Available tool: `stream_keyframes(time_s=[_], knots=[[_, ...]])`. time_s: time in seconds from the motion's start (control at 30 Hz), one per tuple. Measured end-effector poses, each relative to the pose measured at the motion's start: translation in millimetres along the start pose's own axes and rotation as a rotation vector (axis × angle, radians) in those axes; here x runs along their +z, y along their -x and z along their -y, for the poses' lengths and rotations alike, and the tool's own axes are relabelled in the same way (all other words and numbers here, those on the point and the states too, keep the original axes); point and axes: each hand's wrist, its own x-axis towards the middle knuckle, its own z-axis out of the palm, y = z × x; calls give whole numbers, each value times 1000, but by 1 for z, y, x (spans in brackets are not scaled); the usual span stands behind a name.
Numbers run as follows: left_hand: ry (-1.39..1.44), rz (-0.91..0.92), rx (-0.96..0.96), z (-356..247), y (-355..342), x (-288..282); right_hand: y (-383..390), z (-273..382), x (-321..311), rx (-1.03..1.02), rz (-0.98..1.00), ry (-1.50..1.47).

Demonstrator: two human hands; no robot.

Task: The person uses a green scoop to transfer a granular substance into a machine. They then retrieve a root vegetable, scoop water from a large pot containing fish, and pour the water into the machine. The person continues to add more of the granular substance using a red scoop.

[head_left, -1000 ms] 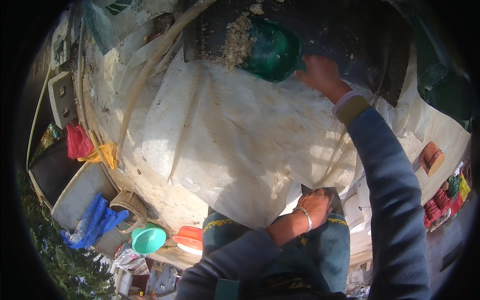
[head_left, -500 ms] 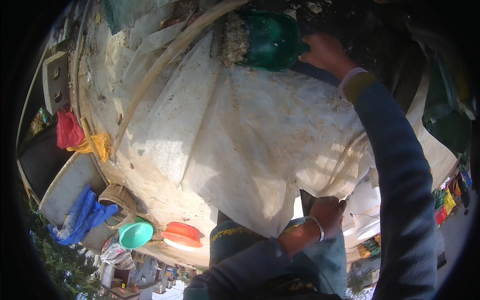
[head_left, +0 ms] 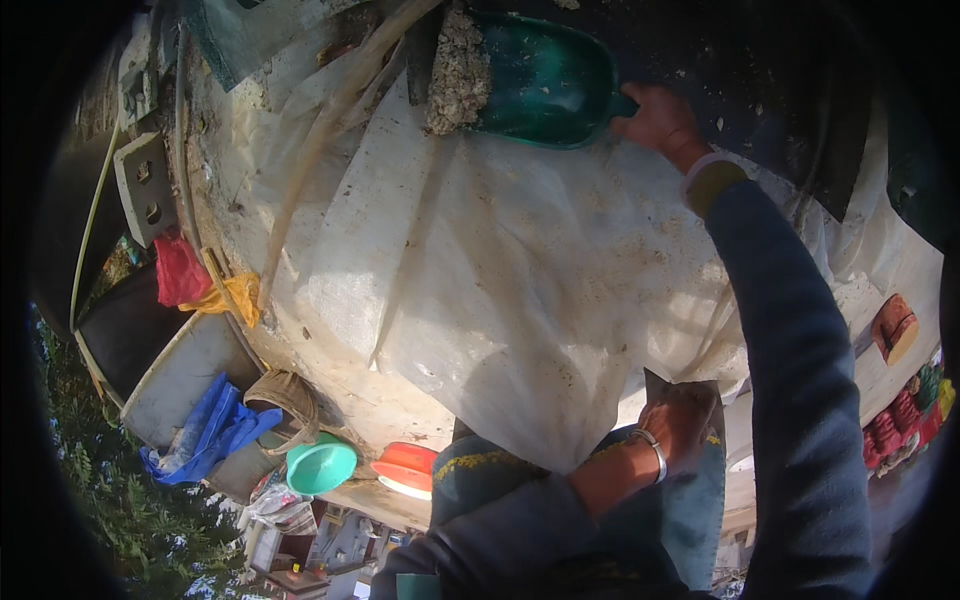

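My right hand [head_left: 660,120] reaches up and forward, shut on the handle of a dark green scoop [head_left: 545,80]. The scoop lies on its side at the top of a white woven sheet [head_left: 520,280], its mouth against a pale grainy heap [head_left: 458,70]. My left hand [head_left: 680,425], a metal bangle on its wrist, grips the sheet's lower edge close to my body. Both arms wear blue-grey sleeves. The dark surface behind the scoop is speckled with pale crumbs.
At the left lie a red cloth [head_left: 180,270], a yellow cloth [head_left: 235,295], a blue cloth [head_left: 215,430] and a grey block with holes [head_left: 145,185]. Below are a woven basket [head_left: 285,395], a teal bowl [head_left: 320,465] and orange-red plates [head_left: 405,470]. Red items [head_left: 895,430] sit at the right.
The scoop has turned so its hollow shows more, with its mouth now at the grainy heap. My left hand keeps its hold on the sheet's edge, shifted slightly right.
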Motion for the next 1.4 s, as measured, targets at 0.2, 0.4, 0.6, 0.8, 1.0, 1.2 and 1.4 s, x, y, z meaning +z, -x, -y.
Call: stream_keyframes(time_s=[0.2,0.4,0.6,0.8,1.0,1.2,1.4], knots=[[-137,72,-54,6,-12,28,92,-32,-6,78,15,-262],[-239,43,-29,20,-25,60,267,-98,-62,544,63,-681],[-272,39,-12,16,-39,70,493,-146,-175,883,-247,-749],[-325,65,-83,16,-50,79,701,-132,-302,1433,-597,-516],[-242,37,-133,30,-57,91,803,-119,-311,1598,-676,-52],[-211,-2,-142,31,-56,89,793,-172,-196,1560,47,260],[-294,-39,-100,25,-57,85,792,-180,-126,1638,-315,-51]])
